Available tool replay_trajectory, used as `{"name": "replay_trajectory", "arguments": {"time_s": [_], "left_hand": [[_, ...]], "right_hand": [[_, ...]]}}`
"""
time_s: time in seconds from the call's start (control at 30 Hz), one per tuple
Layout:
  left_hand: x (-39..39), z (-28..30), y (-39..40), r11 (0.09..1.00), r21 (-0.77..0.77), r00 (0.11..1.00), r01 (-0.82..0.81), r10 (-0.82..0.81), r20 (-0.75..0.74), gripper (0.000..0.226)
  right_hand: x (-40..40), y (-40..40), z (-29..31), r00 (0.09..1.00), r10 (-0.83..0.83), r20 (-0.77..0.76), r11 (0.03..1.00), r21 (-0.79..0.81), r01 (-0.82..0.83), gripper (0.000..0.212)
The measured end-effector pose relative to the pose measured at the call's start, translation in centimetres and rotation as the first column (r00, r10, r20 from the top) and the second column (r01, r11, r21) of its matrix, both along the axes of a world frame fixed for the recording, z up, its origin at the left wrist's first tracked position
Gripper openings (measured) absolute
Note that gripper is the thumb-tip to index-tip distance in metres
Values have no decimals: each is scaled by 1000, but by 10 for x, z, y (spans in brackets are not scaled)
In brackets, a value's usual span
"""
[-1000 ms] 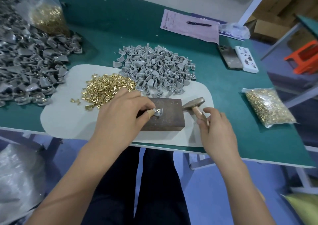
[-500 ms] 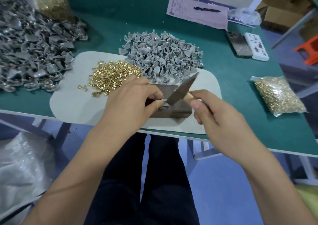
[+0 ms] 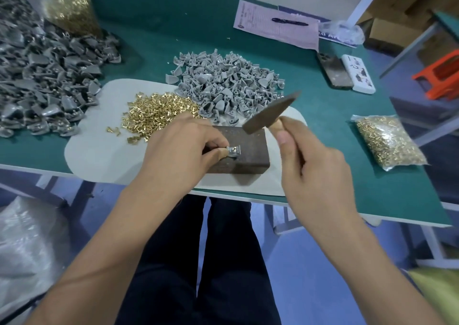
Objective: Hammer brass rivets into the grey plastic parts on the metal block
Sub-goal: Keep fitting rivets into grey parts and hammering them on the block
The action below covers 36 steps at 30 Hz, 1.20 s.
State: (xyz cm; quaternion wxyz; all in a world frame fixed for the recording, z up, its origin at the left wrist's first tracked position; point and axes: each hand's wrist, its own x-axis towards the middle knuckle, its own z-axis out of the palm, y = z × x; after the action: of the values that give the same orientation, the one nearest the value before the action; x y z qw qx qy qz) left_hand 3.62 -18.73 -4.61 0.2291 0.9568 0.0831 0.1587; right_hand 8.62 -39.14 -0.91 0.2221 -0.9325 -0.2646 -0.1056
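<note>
Grey plastic part (image 3: 234,150) pinched (left hand (image 3: 183,148)), hammer (image 3: 269,113) raised

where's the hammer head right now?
In the head view, the dark metal hammer head is raised, blurred, just right of centre, above the far right corner of the brown metal block, its wooden handle gripped by the right hand.

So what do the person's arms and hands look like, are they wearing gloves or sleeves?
No gloves and no sleeves in view: the left hand and right hand are bare, and both forearms are bare too. No rings, watch or bracelets show. Nails are short and plain.
</note>
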Motion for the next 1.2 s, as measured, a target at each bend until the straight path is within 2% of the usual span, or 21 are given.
{"name": "replay_trajectory", "arguments": {"time_s": [0.1,0.13,0.23,0.37,0.5,0.6,0.63,0.73,0.77,0.83,0.9,1.0,1.03,1.1,1.17,1.2], "left_hand": [[0,1,0,1000,6,1000,-11,11,-1,9],[0,1,0,1000,7,1000,-13,13,-1,9],[1,0,1,1000,9,1000,-18,18,-6,9],[1,0,1,999,48,1000,-13,14,-3,10],[0,-2,1,999,34,1000,-9,9,4,9],[0,-2,3,999,49,1000,0,0,-1,10],[0,-1,3,999,47,1000,7,-7,-3,9],[1,-2,6,999,30,1000,22,-22,-10,9],[1,-2,6,999,28,1000,24,-24,-13,10],[1,-4,6,999,21,999,24,-24,-21,11],[2,-5,6,1000,6,999,25,-25,-20,11],[-1,-8,5,998,-45,999,31,-31,8,10],[-2,-9,4,998,-58,999,29,-28,22,10],[-3,-11,3,996,-86,999,25,-20,50,7],[-7,-15,4,985,-172,996,12,2,84,4],[-10,-17,6,975,-224,995,1,20,95,2]], "right_hand": [[-4,6,-3,997,65,-45,989,-127,-70,34],[-4,5,-3,998,63,-23,991,-114,-65,34],[-3,4,-3,1000,-12,-4,997,78,12,28],[-3,5,-4,997,49,-61,993,-108,-56,32],[-5,3,-6,998,-42,-44,992,119,47,30],[-12,6,-9,999,15,-34,999,-49,-17,29],[-11,4,-10,999,-5,-45,999,-43,3,30],[-1,-5,-13,987,-159,-21,978,135,161,30],[3,-8,-17,975,-223,6,969,108,221,31],[14,-12,-30,952,-305,33,948,-80,307,36],[22,-16,-42,935,-354,-25,910,-240,338,40],[21,-15,-51,917,-395,-52,875,-325,359,43],[20,-14,-54,928,-373,-3,883,-306,355,41],[21,-7,-55,958,-277,77,952,-115,285,29],[23,7,-51,992,-97,85,986,142,84,24],[22,19,-49,997,7,79,979,205,-24,25]]}}
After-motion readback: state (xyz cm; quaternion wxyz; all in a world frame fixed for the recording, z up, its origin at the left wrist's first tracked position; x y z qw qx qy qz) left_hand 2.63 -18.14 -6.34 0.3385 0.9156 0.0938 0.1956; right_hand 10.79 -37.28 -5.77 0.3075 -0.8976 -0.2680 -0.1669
